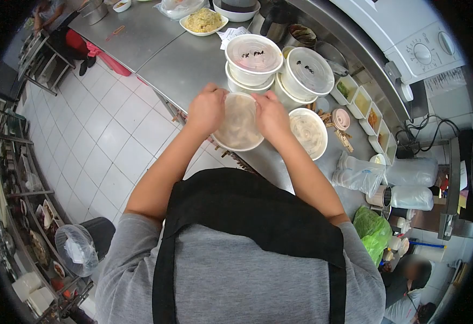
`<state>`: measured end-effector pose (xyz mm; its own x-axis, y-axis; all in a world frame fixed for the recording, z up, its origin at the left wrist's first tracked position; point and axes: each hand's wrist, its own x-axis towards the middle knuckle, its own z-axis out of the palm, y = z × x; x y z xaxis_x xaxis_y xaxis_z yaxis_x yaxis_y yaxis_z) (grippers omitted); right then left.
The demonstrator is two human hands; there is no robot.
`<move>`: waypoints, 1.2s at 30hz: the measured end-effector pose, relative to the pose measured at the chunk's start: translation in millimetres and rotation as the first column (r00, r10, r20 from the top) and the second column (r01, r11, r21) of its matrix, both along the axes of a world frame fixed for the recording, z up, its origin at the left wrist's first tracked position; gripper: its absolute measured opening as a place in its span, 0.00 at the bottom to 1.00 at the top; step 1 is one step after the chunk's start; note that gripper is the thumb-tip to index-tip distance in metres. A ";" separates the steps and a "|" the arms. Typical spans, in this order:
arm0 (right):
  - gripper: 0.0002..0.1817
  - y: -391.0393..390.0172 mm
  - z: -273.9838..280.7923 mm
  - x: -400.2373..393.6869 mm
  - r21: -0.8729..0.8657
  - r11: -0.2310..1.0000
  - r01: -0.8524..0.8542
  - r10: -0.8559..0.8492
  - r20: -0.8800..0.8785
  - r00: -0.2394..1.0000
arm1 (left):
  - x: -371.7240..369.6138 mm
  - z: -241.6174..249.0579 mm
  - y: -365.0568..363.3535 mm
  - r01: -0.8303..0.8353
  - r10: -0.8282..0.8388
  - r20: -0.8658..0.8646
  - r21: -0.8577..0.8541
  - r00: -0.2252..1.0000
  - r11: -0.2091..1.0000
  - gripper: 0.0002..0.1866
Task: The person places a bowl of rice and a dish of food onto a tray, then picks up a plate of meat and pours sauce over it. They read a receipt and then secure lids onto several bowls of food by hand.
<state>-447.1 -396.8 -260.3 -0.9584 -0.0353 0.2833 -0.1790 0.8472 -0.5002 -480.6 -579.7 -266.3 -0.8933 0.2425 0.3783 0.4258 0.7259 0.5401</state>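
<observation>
Between my two hands is a round white takeout bowl point(239, 127) with a translucent lid, near the counter's front edge. My left hand point(206, 112) is closed on the left of its far rim, and my right hand point(271, 114) is closed on the right. The bowl's contents look cloudy through the lid. Just beyond it stand two stacks of white lidded bowls; the upper left one point(253, 54) and the upper right one point(309, 71) have black writing on their lids. Another lidded bowl point(307, 134) sits right of my right hand.
The steel counter point(174, 62) holds a plate of yellow rice point(203, 21) at the back. White trays point(361, 102) of ingredients line the right side. Plastic-wrapped containers point(359, 171) and a green bag point(372, 232) are nearer. Other people are at the upper left and lower right.
</observation>
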 end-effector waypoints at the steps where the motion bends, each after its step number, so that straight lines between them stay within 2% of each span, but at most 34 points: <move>1: 0.15 -2.9 6.4 2.6 0.035 0.999 0.022 -0.022 -0.008 1.000 | 0.1 2.3 0.3 -0.004 0.003 -0.017 -0.008 1.000 1.000 0.09; 5: 0.16 -3.1 4.9 2.8 0.067 0.997 0.035 -0.030 -0.070 0.997 | 1.2 4.7 3.2 -0.019 0.017 -0.081 -0.035 0.997 0.999 0.10; 9: 0.17 -4.2 1.2 1.9 0.111 0.993 0.043 -0.039 -0.033 0.999 | 1.5 -2.9 3.7 -0.050 0.035 -0.146 -0.099 0.989 0.994 0.10; 14: 0.18 -1.6 5.9 7.1 0.134 0.991 0.012 -0.015 0.022 1.000 | 4.1 -3.2 3.5 -0.039 0.027 -0.147 -0.078 0.989 0.996 0.10; 17: 0.17 0.2 22.0 29.4 0.068 0.980 -0.187 0.197 -0.199 0.960 | 4.9 -3.2 1.6 -0.030 0.016 -0.151 -0.089 0.988 0.996 0.11; 20: 0.18 -3.0 21.4 69.1 0.106 0.913 -0.395 0.409 -0.251 0.877 | 7.7 -6.2 -0.1 -0.024 0.008 -0.153 -0.103 0.988 0.994 0.12; 24: 0.20 -3.6 -3.4 80.3 0.095 0.905 -0.415 0.425 -0.260 0.867 | 15.3 -3.9 1.7 -0.020 0.002 -0.125 -0.141 0.992 0.990 0.14; 29: 0.19 1.6 -17.8 77.3 0.093 0.895 -0.436 0.441 -0.332 0.834 | 17.5 -6.8 -0.2 -0.011 0.002 -0.105 -0.086 0.994 0.996 0.16; 32: 0.18 1.8 -18.6 79.9 0.083 0.947 -0.311 0.314 -0.449 0.837 | 15.8 -11.4 -1.9 -0.029 0.017 -0.112 -0.108 0.994 0.994 0.17; 35: 0.16 -1.5 -14.6 90.1 -0.037 0.990 -0.134 0.111 -0.370 0.922 | 15.6 -2.9 -6.1 -0.060 0.058 -0.019 -0.167 0.998 0.984 0.18; 36: 0.15 -2.1 -11.2 93.6 -0.168 0.977 -0.130 0.079 -0.282 0.956 | 17.8 0.0 -7.7 -0.066 0.073 0.030 -0.189 0.997 0.980 0.18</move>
